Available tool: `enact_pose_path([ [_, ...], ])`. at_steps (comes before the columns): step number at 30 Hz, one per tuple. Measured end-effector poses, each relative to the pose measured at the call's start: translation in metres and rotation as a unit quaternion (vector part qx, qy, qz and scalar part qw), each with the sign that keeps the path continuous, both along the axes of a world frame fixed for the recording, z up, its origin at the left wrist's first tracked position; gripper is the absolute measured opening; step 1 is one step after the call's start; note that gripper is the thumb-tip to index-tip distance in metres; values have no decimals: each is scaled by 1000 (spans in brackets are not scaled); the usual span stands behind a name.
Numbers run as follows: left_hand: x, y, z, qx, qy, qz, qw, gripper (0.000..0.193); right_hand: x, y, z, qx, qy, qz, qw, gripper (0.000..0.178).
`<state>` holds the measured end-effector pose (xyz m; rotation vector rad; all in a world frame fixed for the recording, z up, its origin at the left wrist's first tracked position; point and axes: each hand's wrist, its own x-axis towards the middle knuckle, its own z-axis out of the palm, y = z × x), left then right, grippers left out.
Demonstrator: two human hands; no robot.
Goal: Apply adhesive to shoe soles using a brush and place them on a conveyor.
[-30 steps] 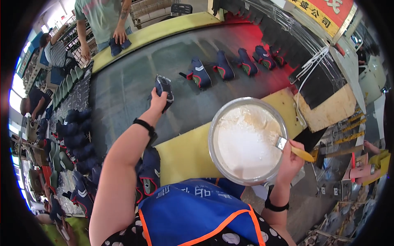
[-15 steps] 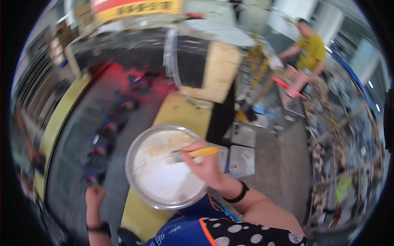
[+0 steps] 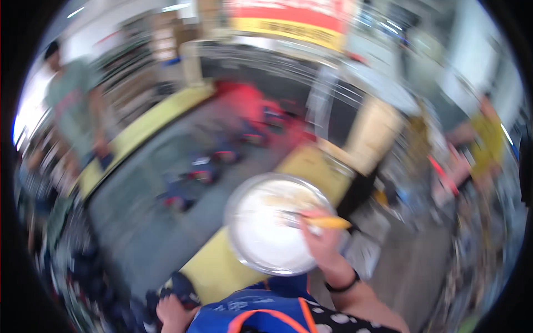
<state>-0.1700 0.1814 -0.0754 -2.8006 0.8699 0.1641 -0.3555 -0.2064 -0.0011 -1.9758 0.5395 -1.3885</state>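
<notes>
My right hand (image 3: 322,236) is closed around a brush with a yellow handle (image 3: 330,222). Its bristle end is over a round metal bowl (image 3: 232,236) holding a white paste (image 3: 272,236), tan toward the far side. The bowl sits at the yellow edge of a belt table. At the lower left, my left hand (image 3: 173,312) has its fingers curled against a dark blue shoe-like piece (image 3: 182,287); blur hides the exact grip. Several dark blue and red shoe-like pieces (image 3: 203,169) lie in a row on the grey belt (image 3: 133,233).
A dark heater-like housing (image 3: 266,75) with red glow spans the belt's far end, a wooden board (image 3: 375,133) at its right. One person (image 3: 75,105) stands beyond the belt at left, another in yellow (image 3: 488,144) at right. Dark pieces (image 3: 83,238) are heaped at left.
The view has swung left, so the scene sits further right. My left hand has moved from beside the row on the belt back to the dark piece near me. The brush stays over the bowl.
</notes>
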Motion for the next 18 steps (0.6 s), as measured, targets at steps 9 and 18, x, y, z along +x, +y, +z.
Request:
enact_pose_path([
  [9,-15,-41,-3,-91,160,107,977,71,12,10,-7,156,-6,95,983,12],
  [18,10,-19,-15,-333,166,115,921,103,7,4,-19,107,15,78,991,9],
])
